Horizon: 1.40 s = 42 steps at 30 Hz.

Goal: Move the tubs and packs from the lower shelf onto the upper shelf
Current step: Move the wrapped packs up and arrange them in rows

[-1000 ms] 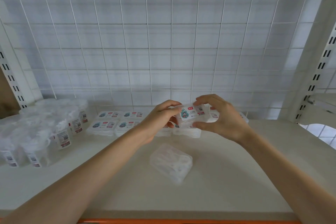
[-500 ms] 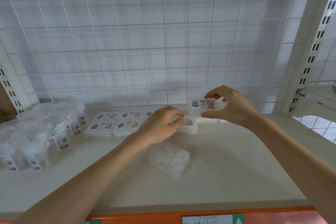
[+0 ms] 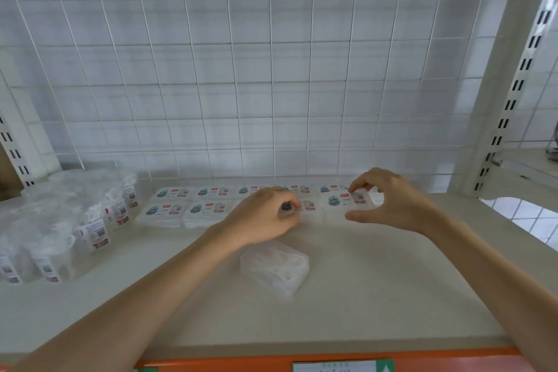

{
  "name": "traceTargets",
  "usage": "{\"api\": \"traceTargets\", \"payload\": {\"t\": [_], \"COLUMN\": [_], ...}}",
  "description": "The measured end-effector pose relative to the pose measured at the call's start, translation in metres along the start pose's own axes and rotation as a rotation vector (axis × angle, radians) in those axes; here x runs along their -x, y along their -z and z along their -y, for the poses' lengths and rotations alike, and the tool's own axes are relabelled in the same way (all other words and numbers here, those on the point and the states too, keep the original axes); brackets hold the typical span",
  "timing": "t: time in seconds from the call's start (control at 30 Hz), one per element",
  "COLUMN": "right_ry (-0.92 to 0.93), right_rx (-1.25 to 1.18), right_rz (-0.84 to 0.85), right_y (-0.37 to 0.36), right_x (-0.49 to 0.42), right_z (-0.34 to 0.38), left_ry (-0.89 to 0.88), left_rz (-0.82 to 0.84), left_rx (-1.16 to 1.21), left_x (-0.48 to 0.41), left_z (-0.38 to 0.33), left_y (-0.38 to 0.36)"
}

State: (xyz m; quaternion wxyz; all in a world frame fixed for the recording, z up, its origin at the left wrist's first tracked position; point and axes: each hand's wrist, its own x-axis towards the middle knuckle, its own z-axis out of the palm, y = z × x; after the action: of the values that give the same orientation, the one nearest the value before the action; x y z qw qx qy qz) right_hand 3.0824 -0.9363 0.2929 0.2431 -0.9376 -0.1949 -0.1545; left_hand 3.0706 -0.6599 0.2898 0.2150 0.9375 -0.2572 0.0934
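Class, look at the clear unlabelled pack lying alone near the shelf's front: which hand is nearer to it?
Left. The left hand sits just behind the clear pack; the right hand is farther away, behind and to its right.

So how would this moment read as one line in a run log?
left hand: pressing a labelled flat white pack into the row | right hand: open around the labelled white end pack | clear unlabelled plastic pack: lying apart

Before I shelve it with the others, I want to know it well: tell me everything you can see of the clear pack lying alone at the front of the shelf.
The clear pack is a soft-cornered, translucent whitish plastic case, with pale looped shapes faintly showing inside. No printed label shows. It lies flat and skewed on the beige shelf, nearer the front than the labelled rows, just below the left hand; whether the wrist touches it cannot be told.
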Motion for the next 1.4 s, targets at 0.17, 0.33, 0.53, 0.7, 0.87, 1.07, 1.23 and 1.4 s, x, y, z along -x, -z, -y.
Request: {"api": "traceTargets", "payload": {"t": [0.17, 0.33, 0.53, 0.7, 0.87, 1.07, 1.23, 1.4], "right_ry": [-0.032, -0.076, -0.077, -0.061, -0.051, -0.021, 0.05, 0.15], "right_rx": [-0.008, -0.009, 0.035, 0.047, 0.065, 0.077, 0.065, -0.094], "right_rz": [0.023, 0.042, 0.06, 0.067, 0.079, 0.092, -0.024, -0.047], "right_y": [-0.005, -0.009, -0.011, -0.013, -0.014, -0.016, -0.016, -0.01], "right_x": [-0.001, 0.001, 0.003, 0.004, 0.004, 0.004, 0.006, 0.01], "right_z": [-0.005, -0.009, -0.003, 0.0, 0.002, 0.001, 0.008, 0.051], "left_ry": [-0.016, -0.021, -0.019, -0.024, -0.017, -0.045, -0.06, -0.067], "left_rz": [-0.006, 0.01, 0.025, 0.029, 0.053, 0.102, 0.079, 0.016], "left_rx": [-0.029, -0.044, -0.06, -0.071, -0.06, -0.088, 0.05, 0.139], "left_x": [-0.001, -0.001, 0.0, -0.001, -0.001, -0.001, 0.0, 0.01], "left_z": [0.001, 0.001, 0.001, 0.002, 0.003, 0.004, 0.001, -0.004], "left_y": [-0.001, -0.001, -0.001, -0.001, 0.0, 0.008, 0.018, 0.04]}}
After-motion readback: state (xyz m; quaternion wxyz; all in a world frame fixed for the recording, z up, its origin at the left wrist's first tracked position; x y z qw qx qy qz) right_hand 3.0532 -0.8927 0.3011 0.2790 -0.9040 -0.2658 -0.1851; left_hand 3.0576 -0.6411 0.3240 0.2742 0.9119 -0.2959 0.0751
